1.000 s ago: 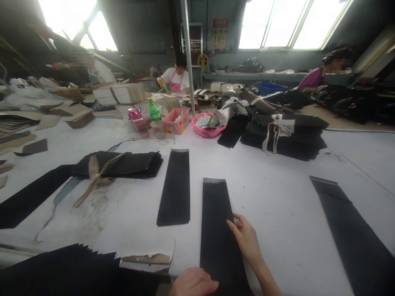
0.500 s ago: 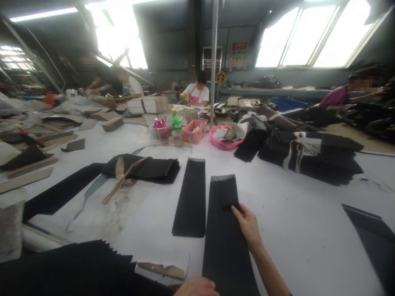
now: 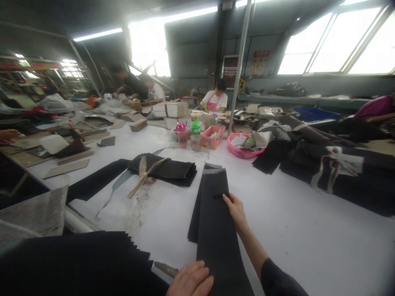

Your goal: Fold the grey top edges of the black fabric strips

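Note:
A long black strip of sheet material with a greyish far end slants across the white table in front of me. My right hand pinches its right edge near the far end, thumb on top. Near the close end, my left hand grips the left edge, with fingers over the top and the thumb hidden. Partly beneath this strip lies another black strip or small stack, its left side and far end showing. A fanned stack of black pieces is at the lower left, beside my left hand.
Beyond lie a tied black bundle, a pink basket, a pink box and a green bottle. A larger tied black stack is at right. A metal pole rises behind. Several people work across the table.
The held strip has shifted left and forward, now overlapping the black strip that lay apart beside it. My left hand shows more, further up the strip. The view has turned left.

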The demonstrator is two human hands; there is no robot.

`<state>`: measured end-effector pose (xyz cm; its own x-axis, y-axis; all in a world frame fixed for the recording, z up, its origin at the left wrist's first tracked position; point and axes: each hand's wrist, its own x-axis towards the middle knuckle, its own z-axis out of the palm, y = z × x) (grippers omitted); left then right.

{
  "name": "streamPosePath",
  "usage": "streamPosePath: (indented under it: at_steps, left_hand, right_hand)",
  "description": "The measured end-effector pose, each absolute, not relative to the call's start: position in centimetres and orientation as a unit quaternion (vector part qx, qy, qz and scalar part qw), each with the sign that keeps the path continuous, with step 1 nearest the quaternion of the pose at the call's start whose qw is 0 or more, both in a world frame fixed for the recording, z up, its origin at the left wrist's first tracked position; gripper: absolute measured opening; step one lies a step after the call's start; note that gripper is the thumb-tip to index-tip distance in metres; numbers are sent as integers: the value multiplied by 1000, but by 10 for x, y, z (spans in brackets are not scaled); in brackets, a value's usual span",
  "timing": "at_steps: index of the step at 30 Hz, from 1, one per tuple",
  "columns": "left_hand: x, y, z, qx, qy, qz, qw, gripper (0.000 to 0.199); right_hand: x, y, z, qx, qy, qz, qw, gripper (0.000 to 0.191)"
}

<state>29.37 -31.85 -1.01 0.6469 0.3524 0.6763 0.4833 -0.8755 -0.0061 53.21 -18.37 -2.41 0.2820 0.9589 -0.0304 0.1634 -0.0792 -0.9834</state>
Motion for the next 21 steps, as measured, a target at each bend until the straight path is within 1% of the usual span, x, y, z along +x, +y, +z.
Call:
streamPosePath:
  at_steps: [5,7,10,12,15,18,21]
  left_hand:
    - [282,-291,-48,-868,-344,-341,112,29]
    - [282,-285,-67,-852,-383,-339,112,31]
    - [283,-284,-85,-846,-385,-348,124,34]
    - [282,-286,-86,-851,-365,-353,133,32]
    - [281,-289,-73,-850,-350,-373,129,29]
    - [281,-287,-55,-830,-372,-400,113,28]
    - [283,-281,-48,-808,-403,-415,106,22]
  right_hand:
    - [526,-137,-43,-726,-469,256,434,30]
    - [526,-129,-48,-756,-472,205,405,28]
    - [526,-124,-54,-777,-483,162,369,31]
    - [527,-122,-57,-785,-489,148,351,30]
    - [530,-116,-62,-790,-492,136,340,30]
    - [535,-107,-64,-790,-488,126,348,34]
    - [538,-99,-59,-793,-482,113,355,40]
